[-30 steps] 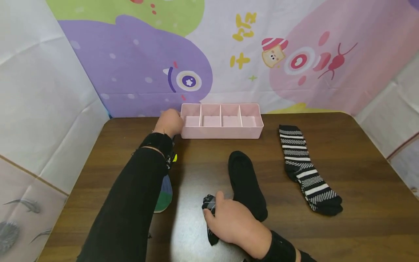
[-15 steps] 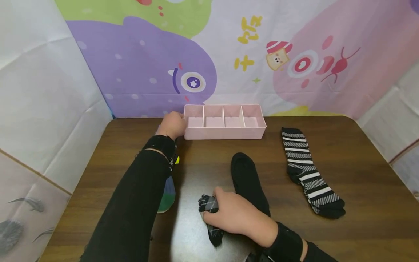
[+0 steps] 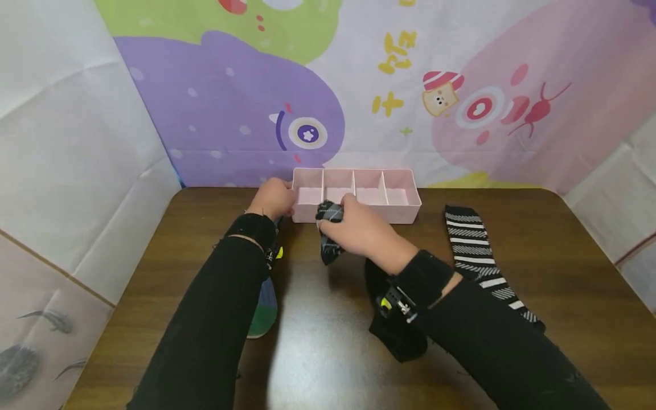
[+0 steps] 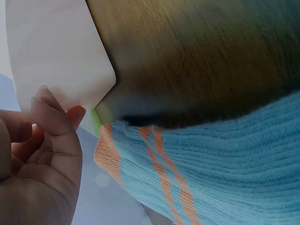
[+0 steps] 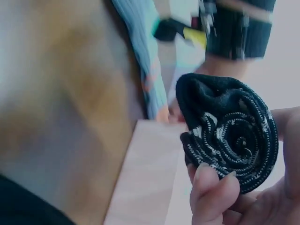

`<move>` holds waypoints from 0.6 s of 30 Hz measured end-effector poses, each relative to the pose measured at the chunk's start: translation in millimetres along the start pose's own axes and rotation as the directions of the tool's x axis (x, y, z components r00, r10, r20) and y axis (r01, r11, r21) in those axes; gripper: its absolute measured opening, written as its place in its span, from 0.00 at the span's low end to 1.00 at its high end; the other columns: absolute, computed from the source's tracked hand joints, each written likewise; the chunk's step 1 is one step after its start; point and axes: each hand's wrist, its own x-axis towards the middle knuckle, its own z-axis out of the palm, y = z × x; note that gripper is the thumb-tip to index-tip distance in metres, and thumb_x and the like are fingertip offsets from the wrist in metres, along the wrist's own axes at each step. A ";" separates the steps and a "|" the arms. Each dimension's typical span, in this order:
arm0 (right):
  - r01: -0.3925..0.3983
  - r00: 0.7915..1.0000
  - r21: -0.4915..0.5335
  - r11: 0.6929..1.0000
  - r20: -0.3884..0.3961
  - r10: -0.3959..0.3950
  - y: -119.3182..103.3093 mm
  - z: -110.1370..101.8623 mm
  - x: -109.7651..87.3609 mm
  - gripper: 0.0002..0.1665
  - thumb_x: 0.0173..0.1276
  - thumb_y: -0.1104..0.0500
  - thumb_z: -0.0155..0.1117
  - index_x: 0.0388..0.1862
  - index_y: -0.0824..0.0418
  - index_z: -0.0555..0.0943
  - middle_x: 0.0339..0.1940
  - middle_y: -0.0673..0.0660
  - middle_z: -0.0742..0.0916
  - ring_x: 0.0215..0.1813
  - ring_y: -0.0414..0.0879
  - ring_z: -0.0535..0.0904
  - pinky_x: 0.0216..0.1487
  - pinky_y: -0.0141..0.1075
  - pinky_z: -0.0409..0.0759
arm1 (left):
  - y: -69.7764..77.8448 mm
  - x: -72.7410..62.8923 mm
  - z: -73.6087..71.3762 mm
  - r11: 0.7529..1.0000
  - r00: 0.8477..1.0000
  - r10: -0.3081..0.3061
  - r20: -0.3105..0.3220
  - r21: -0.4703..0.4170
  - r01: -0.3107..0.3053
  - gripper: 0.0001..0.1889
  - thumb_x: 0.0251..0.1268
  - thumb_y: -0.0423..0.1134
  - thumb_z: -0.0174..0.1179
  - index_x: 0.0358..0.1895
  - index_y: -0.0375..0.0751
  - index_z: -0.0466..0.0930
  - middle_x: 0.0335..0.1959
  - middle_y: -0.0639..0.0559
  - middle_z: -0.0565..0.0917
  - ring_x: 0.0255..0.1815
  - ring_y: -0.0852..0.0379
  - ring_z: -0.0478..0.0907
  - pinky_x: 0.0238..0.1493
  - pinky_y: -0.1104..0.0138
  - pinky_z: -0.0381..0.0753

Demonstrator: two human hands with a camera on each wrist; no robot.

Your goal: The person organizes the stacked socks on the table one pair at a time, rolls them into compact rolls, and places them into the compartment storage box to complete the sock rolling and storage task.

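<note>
My right hand (image 3: 364,230) grips a rolled-up dark plaid sock (image 3: 330,233) just in front of the pink divided box (image 3: 379,214). In the right wrist view, the sock's coiled end (image 5: 234,136) shows, fingertips curled against its lower side. My left hand (image 3: 271,198) is at the box's left end; in the left wrist view its bent fingers (image 4: 54,117) pinch the box's wall near a corner. A light blue sock with orange stripes (image 4: 187,150) lies beneath the left wrist; the left arm hides much of it in the head view, leaving its green and blue toe end (image 3: 263,310) showing.
A plain black sock (image 3: 402,339) lies partly under my right forearm. To the right is a black and white striped sock (image 3: 468,239), its lower part overlapped by the sleeve. A cartoon-printed cloth (image 3: 384,136) hangs behind the brown table (image 3: 318,353).
My right hand has lifted the rolled sock from the table's near middle and carried it forward to the box. The left hand has stayed at the box's left end.
</note>
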 end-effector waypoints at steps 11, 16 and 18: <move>-0.032 0.997 0.113 0.993 -0.064 0.039 -35.7 -7.6 63.7 0.41 0.75 0.38 0.56 0.68 0.69 0.64 0.44 0.59 0.80 0.35 0.51 0.82 0.31 0.40 0.81 | -5.1 -2.1 -3.1 0.999 1.000 -0.005 0.015 -0.047 0.006 0.19 0.78 0.35 0.42 0.43 0.32 0.85 0.32 0.45 0.86 0.33 0.51 0.84 0.39 0.62 0.77; -0.099 0.988 0.039 0.994 -0.114 0.103 -45.1 -5.2 84.6 0.45 0.76 0.39 0.56 0.71 0.73 0.59 0.41 0.60 0.82 0.37 0.53 0.81 0.35 0.42 0.78 | -4.6 -0.2 -1.9 0.998 1.000 -0.010 0.014 -0.062 0.011 0.18 0.78 0.34 0.42 0.39 0.33 0.84 0.30 0.46 0.85 0.32 0.51 0.83 0.38 0.62 0.76; -0.127 0.983 0.019 0.992 -0.135 0.128 -45.4 -3.3 93.7 0.44 0.75 0.41 0.56 0.71 0.74 0.59 0.40 0.60 0.82 0.38 0.53 0.81 0.36 0.43 0.77 | -4.6 0.7 -1.3 0.997 1.000 -0.023 0.021 -0.073 0.024 0.18 0.78 0.34 0.42 0.38 0.33 0.84 0.29 0.46 0.85 0.32 0.51 0.83 0.39 0.61 0.77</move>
